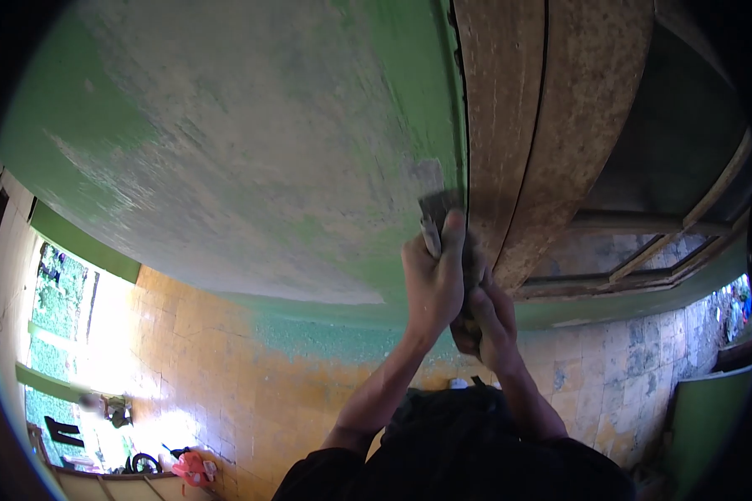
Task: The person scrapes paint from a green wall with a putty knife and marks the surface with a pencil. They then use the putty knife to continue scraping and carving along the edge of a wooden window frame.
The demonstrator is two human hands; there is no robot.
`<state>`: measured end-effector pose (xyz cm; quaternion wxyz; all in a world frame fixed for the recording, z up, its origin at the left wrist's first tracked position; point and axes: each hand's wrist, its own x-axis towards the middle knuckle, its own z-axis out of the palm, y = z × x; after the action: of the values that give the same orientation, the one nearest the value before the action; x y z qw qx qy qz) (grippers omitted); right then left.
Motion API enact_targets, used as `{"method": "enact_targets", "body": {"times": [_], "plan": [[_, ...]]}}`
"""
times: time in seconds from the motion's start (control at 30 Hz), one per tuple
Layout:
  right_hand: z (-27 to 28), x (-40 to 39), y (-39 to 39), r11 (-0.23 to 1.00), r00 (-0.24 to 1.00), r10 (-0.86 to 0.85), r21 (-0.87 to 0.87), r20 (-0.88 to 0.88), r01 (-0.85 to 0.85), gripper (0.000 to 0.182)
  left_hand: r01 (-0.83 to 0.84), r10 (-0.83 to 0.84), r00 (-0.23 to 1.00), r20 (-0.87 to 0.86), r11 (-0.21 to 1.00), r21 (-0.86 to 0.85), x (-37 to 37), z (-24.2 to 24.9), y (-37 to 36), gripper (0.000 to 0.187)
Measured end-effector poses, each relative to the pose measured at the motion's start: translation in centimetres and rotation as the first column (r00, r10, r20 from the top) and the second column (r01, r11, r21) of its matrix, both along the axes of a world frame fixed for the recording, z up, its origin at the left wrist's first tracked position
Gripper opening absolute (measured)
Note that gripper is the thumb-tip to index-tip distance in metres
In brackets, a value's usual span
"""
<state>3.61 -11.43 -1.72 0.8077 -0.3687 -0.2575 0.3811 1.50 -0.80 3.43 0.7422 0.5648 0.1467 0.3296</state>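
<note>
flat grey metal scraper blade [437,209] is pressed against the green-painted wall [251,142], right at the wall's right edge where it meets the worn brown wooden door frame [518,125]. blade sits tilted, top edge on a bare grey patch just beside the frame's dark seam.

left hand [433,280] is closed in a fist around the tool's upper handle, thumb running up toward the blade. right hand [486,317] is wrapped shut lower on the same handle, just below and touching the left. handle itself is mostly hidden by the fingers, can't tell its material. both arms reach up from dark sleeves [459,451] at the bottom edge.

judgement: step in hand is scraping old paint off the wall, working the strip next to the frame. large middle area of the wall already reads as bare grey plaster; green remains along the top left, the lower band and a narrow strip by the frame.

next move, as i read it: push the blade along that strip parallel to the seam, both hands keeping it low-angled and firm. needs care not to dig the corner into the wood or catch in the seam. two-handed grip suggests the paint here is stubborn.

surroundings: orange and yellow tiled surface [200,351] below the wall's lower edge, a bright opening with greenery [58,309] at far left, a red object [190,469] near bottom left, too small to identify.
</note>
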Motion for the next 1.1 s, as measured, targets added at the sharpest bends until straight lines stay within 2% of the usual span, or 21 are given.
{"method": "enact_targets", "body": {"times": [0.07,0.2,0.3,0.4,0.47,0.53,0.63,0.73,0.83,0.93,1.1], "plan": [[-2.0,-0.4,-0.5,1.0,1.0,0.006,-0.003,-0.007,-0.006,0.04,-0.044,0.045,0.999,-0.015,0.999,0.004,0.0,-1.8,-0.4,0.045],[1.1,-0.1,0.1,0.999,0.998,-0.042,-0.026,0.039,0.043,0.042,-0.048,0.05,0.997,0.051,0.998,-0.036,0.4,1.0,-0.4,0.046],[1.6,0.1,0.6,0.999,0.996,-0.037,-0.024,0.087,0.039,0.045,-0.023,0.022,0.999,0.037,0.999,0.024,0.3,2.2,0.3,0.046],[-0.9,-0.9,0.0,0.999,0.995,-0.041,-0.028,0.088,0.044,0.047,-0.054,0.054,0.997,-0.053,0.998,-0.011,-0.3,-1.0,0.1,0.046],[-1.4,-0.9,0.2,0.998,0.992,-0.052,-0.024,0.112,0.055,0.047,-0.051,0.051,0.998,-0.029,0.999,-0.016,-0.3,-1.7,0.2,0.047],[0.2,-1.4,0.2,0.997,0.995,-0.055,-0.049,0.079,0.059,0.047,-0.064,0.062,0.997,-0.041,0.997,-0.043,-0.5,0.3,-0.1,0.048],[1.2,-0.9,0.7,0.998,0.995,-0.03,-0.049,0.093,0.034,0.044,-0.026,0.025,0.999,0.033,0.999,0.019,-0.5,1.7,0.6,0.049],[0.0,-1.3,0.4,0.996,0.991,-0.062,-0.054,0.121,0.069,0.039,-0.05,0.05,0.998,-0.03,0.999,0.012,-0.7,-0.5,0.5,0.049],[0.2,-1.6,0.3,0.995,0.994,-0.067,-0.074,0.085,0.073,0.038,-0.058,0.058,0.998,-0.018,0.998,0.016,-0.6,-0.7,0.5,0.049],[1.5,-1.1,0.6,1.0,0.995,-0.011,-0.027,0.095,0.013,0.038,-0.051,0.05,0.998,0.027,0.999,0.011,-0.6,1.6,0.6,0.048],[0.0,-1.8,0.5,0.996,0.991,-0.078,-0.038,0.105,0.082,0.042,-0.022,0.022,1.0,0.002,1.0,-0.008,-0.7,-0.6,0.6,0.046]]}}
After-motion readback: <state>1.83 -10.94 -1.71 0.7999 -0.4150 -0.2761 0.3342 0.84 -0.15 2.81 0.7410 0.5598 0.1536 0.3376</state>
